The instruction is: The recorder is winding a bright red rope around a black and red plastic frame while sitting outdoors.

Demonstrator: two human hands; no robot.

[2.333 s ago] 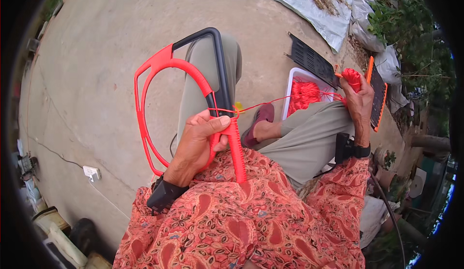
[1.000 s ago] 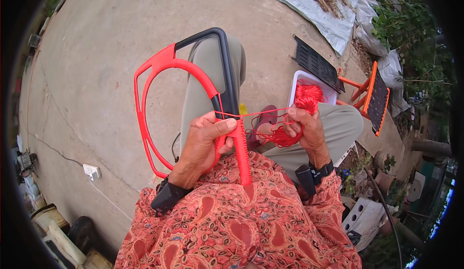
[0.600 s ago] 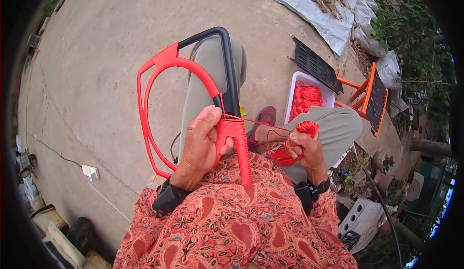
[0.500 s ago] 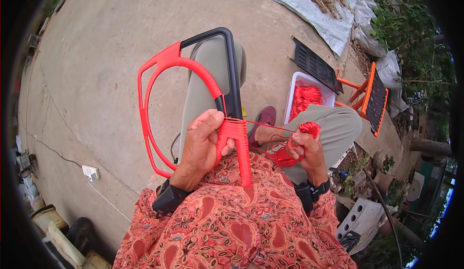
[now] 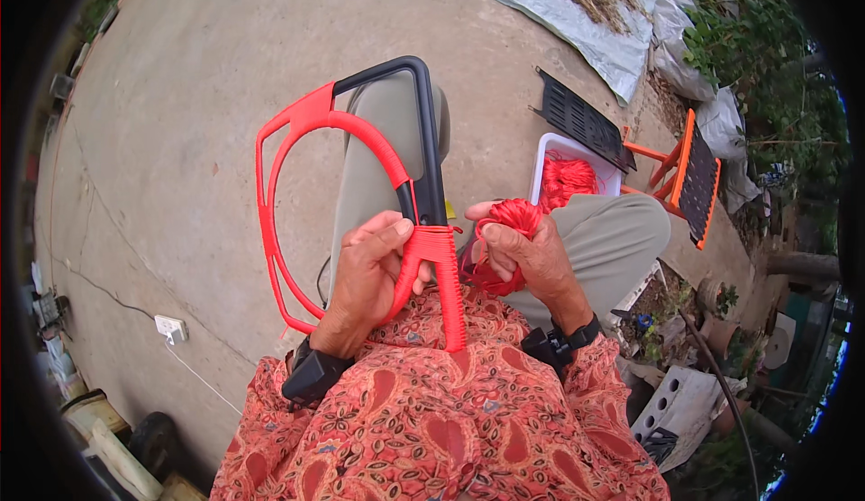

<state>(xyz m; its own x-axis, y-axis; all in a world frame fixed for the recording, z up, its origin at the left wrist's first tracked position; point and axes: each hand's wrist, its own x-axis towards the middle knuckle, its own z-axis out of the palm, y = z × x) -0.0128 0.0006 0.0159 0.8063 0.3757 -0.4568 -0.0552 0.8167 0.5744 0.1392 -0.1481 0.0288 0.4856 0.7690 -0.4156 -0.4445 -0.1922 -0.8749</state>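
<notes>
A black tubular frame [image 5: 431, 154], largely wound with red cord, lies across my lap and left knee; a curved red-wrapped loop makes up its left side. My left hand [image 5: 365, 271] is closed around the frame where the loop meets the straight tube, its thumb by the top turns of the red wrapping [image 5: 440, 253]. Just right of that joint, my right hand [image 5: 533, 259] grips a bundle of red cord [image 5: 515, 215], with loops hanging below the fingers. Part of the bundle is hidden by the hand.
A white plastic tub [image 5: 539, 169] with more red cord stands beyond my right knee. A black slotted panel [image 5: 581, 118] leans by it, next to an orange-legged stool [image 5: 689, 181]. A white power strip [image 5: 170, 328] lies on the concrete at left.
My right hand has moved left with the cord bundle, close to the frame. The strand that stretched between frame and bundle no longer shows taut. My left hand keeps its hold.
</notes>
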